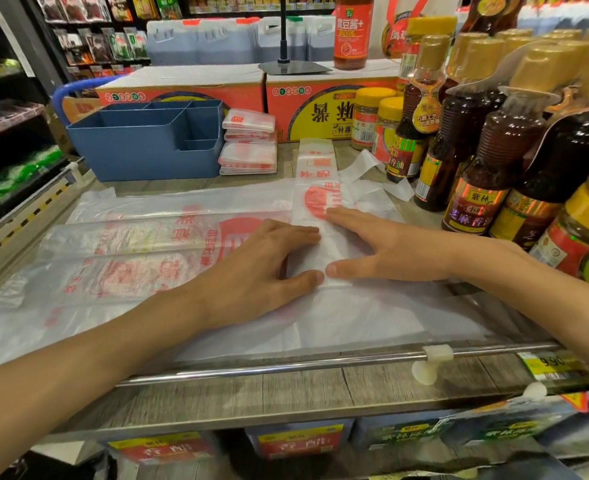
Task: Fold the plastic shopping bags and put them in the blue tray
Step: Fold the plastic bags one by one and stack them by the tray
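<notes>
Both hands lie flat on a folded strip of bag (315,202) that runs away from the person across the middle of the bench (321,389). The left hand (265,261) presses down with straight fingers (300,232) pointing right, its thumb stretched along the near edge of the strip. The right hand (383,244) mirrors it from the other side, fingers straight and pointing left, thumb tip almost touching the left thumb tip. Neither hand curls around anything; the fingers are spread flat on the plastic.

The strip is clear plastic with red print, and its far end reaches toward the cartons (251,88) at the back. Its handles (372,174) trail off to the right, near the bottles (494,150). Under the strip and the hands, more unfolded bags (140,244) lie spread across the bench, covering most of its left and near parts.

The blue tray (140,150) stands at the back left of the bench, with several compartments; no bag shows inside it. Just right of it, touching or nearly touching its wall, sits a stack of folded bags (249,143), small squares piled up.

Sauce bottles and yellow-lidded jars (383,119) crowd the right side. A metal rail (286,367) runs along the bench's front edge, with a price tag (549,365) at its right end.
</notes>
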